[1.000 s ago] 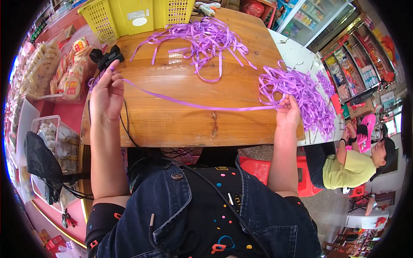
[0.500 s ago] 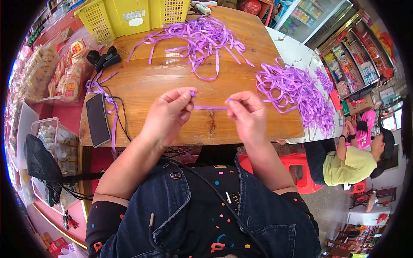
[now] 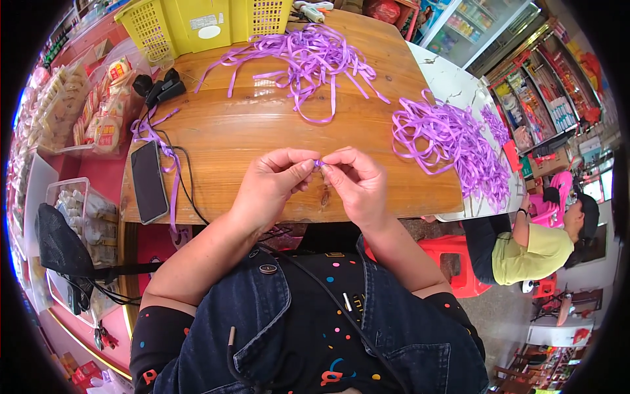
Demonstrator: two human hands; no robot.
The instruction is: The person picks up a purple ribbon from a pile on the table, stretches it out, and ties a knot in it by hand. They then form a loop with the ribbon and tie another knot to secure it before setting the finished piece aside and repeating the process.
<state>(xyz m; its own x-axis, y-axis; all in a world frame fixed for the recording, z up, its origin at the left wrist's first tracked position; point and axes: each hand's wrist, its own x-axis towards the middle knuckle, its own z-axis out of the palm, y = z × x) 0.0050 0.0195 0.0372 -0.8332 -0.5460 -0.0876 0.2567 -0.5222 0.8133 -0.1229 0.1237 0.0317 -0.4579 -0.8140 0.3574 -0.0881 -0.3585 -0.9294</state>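
Observation:
Between my two hands, over the near part of the wooden table (image 3: pixel 230 131), a purple ribbon (image 3: pixel 318 163) shows as a small bit at the fingertips. My left hand (image 3: pixel 279 180) pinches it between thumb and forefinger. My right hand (image 3: pixel 354 180) pinches it from the other side, the fingertips of both hands nearly touching. The rest of this ribbon is hidden by my fingers. Beyond my hands lies a loose pile of purple ribbons (image 3: pixel 308 56). A second, bigger ribbon heap (image 3: pixel 453 141) spreads from the table's right edge onto a white marbled table.
A yellow plastic basket (image 3: pixel 197 29) stands at the back left. A black phone (image 3: pixel 149 182), a cable and a black device (image 3: pixel 161 90) lie along the left edge. Packaged goods (image 3: pixel 108 118) fill the far left. A person in a yellow shirt (image 3: pixel 535 253) sits at the right.
My hands have come together from a short distance apart. The ribbon stretch that ran straight between them is now down to a small bit at the fingertips.

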